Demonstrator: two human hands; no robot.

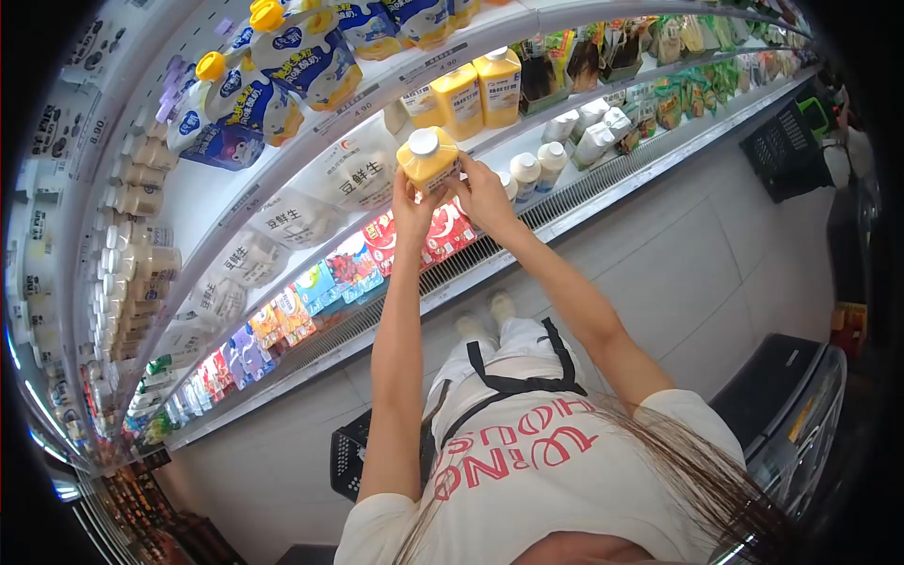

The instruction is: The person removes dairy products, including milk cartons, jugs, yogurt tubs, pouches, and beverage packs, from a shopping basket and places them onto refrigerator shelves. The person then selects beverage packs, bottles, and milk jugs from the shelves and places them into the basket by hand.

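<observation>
Both my hands hold one yellow bottle with a white cap, upright in front of the chilled shelves. My left hand wraps round its left side, and my right hand grips its right side, fingers bent round the lower part. Similar yellow bottles stand on the shelf just behind it. White bottles are to the right of my right hand, on the lower shelf. White bags with dark lettering lie left of the held bottle.
Colourful cartons line the bottom shelf. Blue pouches with yellow caps hang over the shelf edge at the upper left. A black basket is beside my body, another basket at the far right. A dark bin-like object stands at the right.
</observation>
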